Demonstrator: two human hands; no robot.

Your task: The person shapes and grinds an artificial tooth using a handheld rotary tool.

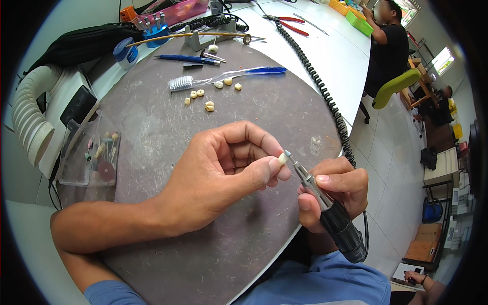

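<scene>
The right hand (333,190) grips a black rotary handpiece (330,211), its tip touching a small tooth crown (282,158) pinched between the left hand (223,173)'s thumb and forefinger above the grey mat (168,132). Farther off lie loose tooth crowns (209,105) and a blue-handled brush (223,76).

**Clutter around the grey worktop**

A round grey worktop (168,127) carried a clear-handled brush (223,76) with a blue end, and small cream tooth-shaped pieces (208,99) lay scattered just beside it. A blue pen (185,59) lay farther back. At the left edge stood a clear box (89,155) of small burs and discs, near a white ribbed hose (30,114). A black coiled cord (325,96) ran along the right rim. A person (389,38) sat at the far white table, beside a green chair (396,86).
</scene>
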